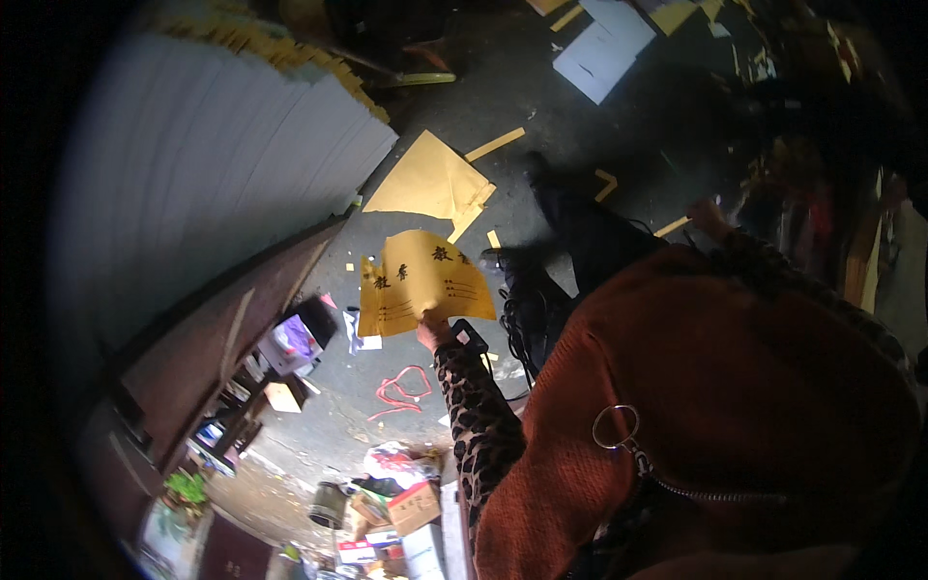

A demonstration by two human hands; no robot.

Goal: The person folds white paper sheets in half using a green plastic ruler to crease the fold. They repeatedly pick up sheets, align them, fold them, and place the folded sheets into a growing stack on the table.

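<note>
My left hand (434, 332) grips the lower edge of a yellow paper sheet (420, 272), printed with dark characters and lines and curved upward at the middle. Beyond it, a larger blank yellow paper sheet (428, 177) with a torn edge lies on the floor, touching a narrow strip (496, 144). In dim light at the right, my right hand (707, 217) is closed at the end of a thin yellow paper strip (671, 227); its fingers are hard to make out.
A tall stack of pale sheets (239, 130) stands on a wooden table (239, 333) at left. White sheets (605, 54), paper scraps and a red cord (399, 395) lie on the floor. A cardboard box (415, 509), a bucket (328, 505) and bags are at the bottom.
</note>
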